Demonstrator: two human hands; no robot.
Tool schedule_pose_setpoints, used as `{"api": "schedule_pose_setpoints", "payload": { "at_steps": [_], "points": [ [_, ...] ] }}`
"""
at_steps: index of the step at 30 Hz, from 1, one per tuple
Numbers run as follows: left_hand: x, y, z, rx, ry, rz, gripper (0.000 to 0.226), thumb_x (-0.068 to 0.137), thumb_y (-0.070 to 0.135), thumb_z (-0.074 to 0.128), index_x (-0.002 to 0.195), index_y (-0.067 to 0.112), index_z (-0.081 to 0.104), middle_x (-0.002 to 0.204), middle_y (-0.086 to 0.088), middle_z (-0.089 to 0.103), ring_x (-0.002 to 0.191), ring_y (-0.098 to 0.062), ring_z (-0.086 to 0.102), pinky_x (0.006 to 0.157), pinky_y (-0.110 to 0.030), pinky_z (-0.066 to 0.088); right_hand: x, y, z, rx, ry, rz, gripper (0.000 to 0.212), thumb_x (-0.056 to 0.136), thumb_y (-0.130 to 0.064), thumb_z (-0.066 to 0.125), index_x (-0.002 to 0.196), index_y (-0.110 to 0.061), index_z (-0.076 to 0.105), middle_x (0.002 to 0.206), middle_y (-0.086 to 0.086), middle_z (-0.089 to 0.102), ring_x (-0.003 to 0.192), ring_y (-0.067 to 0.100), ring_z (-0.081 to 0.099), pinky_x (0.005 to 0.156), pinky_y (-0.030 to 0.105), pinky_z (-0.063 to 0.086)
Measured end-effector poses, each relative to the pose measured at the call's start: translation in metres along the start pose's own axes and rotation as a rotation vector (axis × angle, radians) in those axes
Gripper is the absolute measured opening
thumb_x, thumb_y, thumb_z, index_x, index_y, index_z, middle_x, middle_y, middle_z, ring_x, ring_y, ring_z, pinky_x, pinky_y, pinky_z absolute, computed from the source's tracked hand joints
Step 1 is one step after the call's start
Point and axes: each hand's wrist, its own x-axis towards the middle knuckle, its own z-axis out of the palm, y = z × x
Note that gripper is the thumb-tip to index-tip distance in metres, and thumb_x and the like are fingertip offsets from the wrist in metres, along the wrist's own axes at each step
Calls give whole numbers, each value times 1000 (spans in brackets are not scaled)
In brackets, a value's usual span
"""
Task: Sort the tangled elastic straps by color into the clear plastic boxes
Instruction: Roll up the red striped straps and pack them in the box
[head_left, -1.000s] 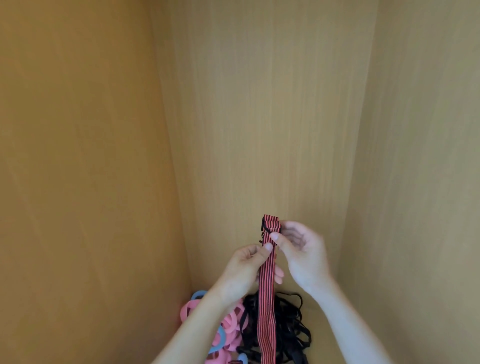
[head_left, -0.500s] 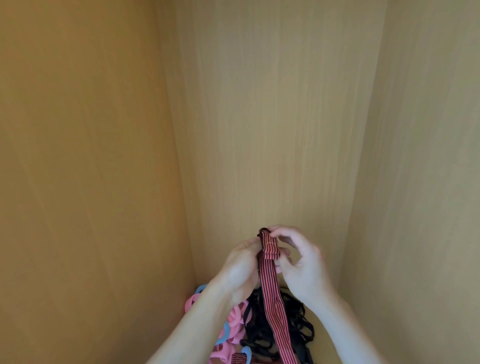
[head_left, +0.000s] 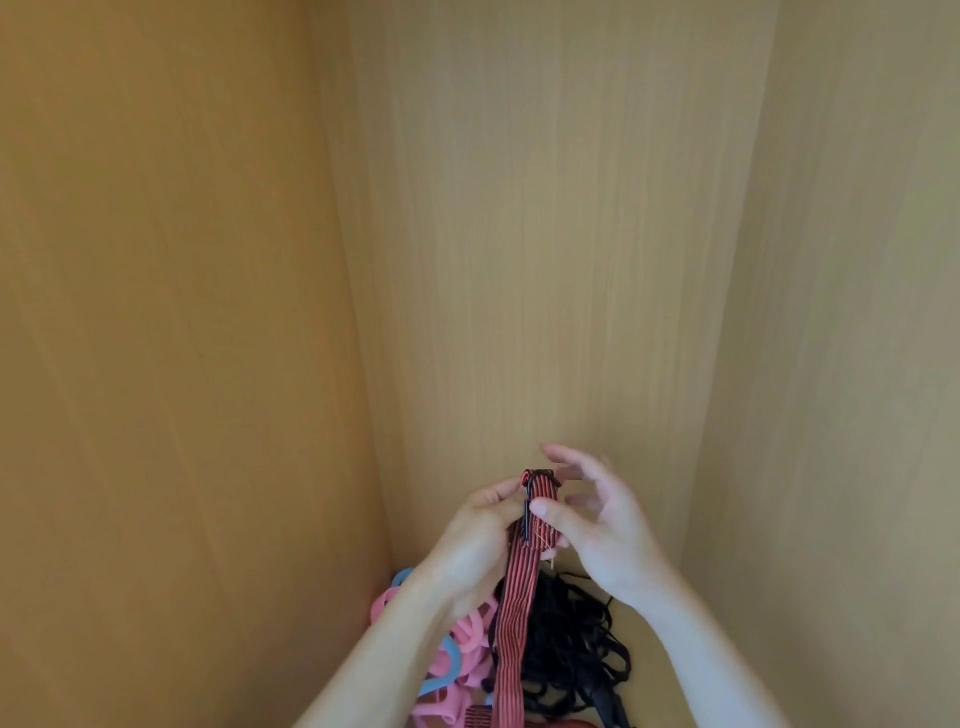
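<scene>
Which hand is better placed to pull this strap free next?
Likely the left hand: it grips the striped strap near its top; the right hand only rests a thumb on it, fingers spread.

The pale wooden shelf floor (head_left: 649, 696) (little of it shows) carries a tangled heap of black elastic straps (head_left: 571, 649) toward the right. Touching it on the left lies a clutter of pink elastic loops (head_left: 470, 626) mixed with blue elastic loops (head_left: 451, 656).
</scene>
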Motion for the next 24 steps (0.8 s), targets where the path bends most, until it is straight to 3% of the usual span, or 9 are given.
{"api": "schedule_pose_setpoints", "payload": {
  "at_steps": [4, 6, 9, 14, 17, 19, 21, 23, 24],
  "points": [
    [-1, 0, -1, -52, -7, -42, 43, 106, 21, 32, 126, -3, 62, 101, -21, 60, 79, -26, 57, 73, -36, 46, 0, 2, 1, -58, -53, -6, 32, 86, -3, 76, 114, -18, 71, 128, 2, 51, 96, 24, 59, 61, 22, 56],
    [-1, -1, 4, -12, 23, -42, 55, 107, 36, 24, 127, -1, 58, 87, -11, 59, 72, -20, 54, 70, -32, 44, -1, 4, 3, -171, -13, -59, 31, 84, -4, 77, 113, -14, 71, 123, -1, 53, 99, 16, 61, 70, 13, 52],
    [3, -2, 9, 65, 102, -51, 73, 102, 65, 19, 123, 8, 60, 66, -1, 53, 58, -17, 48, 59, -30, 42, -2, 5, 5, -286, -1, -119, 31, 83, -11, 80, 112, -18, 71, 122, -8, 54, 104, -11, 56, 75, 1, 44],
    [2, -3, 10, 195, 125, -36, 85, 90, 80, 17, 114, 13, 64, 59, -4, 43, 52, -18, 44, 54, -30, 40, -1, 3, -2, -471, -77, -84, 38, 81, -26, 83, 115, -25, 68, 124, -21, 51, 120, -11, 45, 99, 8, 34],
    [2, -4, 6, 185, 72, -47, 86, 88, 80, 20, 120, 11, 61, 62, -4, 46, 56, -18, 47, 58, -29, 44, -4, -6, -3, -424, -96, -24, 30, 81, -21, 83, 106, -27, 66, 105, -11, 66, 94, -7, 64, 82, 1, 41],
    [1, -5, 1, 97, 13, -44, 85, 91, 77, 23, 127, 8, 58, 65, -5, 51, 59, -19, 51, 61, -28, 47, -7, -11, -2, -308, -119, 4, 25, 85, -15, 80, 103, -25, 65, 76, 1, 72, 67, 14, 71, 76, 13, 52],
    [-2, -9, -4, 69, -44, -42, 85, 96, 73, 20, 131, 4, 54, 66, -9, 55, 58, -21, 53, 58, -26, 49, -11, -17, -1, -160, -116, 8, 23, 87, -9, 76, 103, -21, 64, 66, 10, 70, 56, 22, 69, 69, 26, 59],
    [-5, -13, -7, 119, -69, -52, 86, 96, 74, 13, 122, 8, 63, 64, -11, 56, 53, -20, 53, 54, -24, 47, -13, -21, -1, -123, -72, -34, 25, 88, -6, 75, 101, -23, 63, 72, 4, 72, 56, 8, 70, 59, 10, 52],
    [-6, -16, -8, 143, -73, -67, 88, 94, 76, 11, 107, 12, 71, 62, -10, 56, 50, -19, 52, 51, -22, 46, -14, -21, -1, -145, -48, -65, 27, 87, -7, 75, 100, -27, 62, 77, -4, 74, 60, 0, 69, 58, 2, 47]
  ]
}}
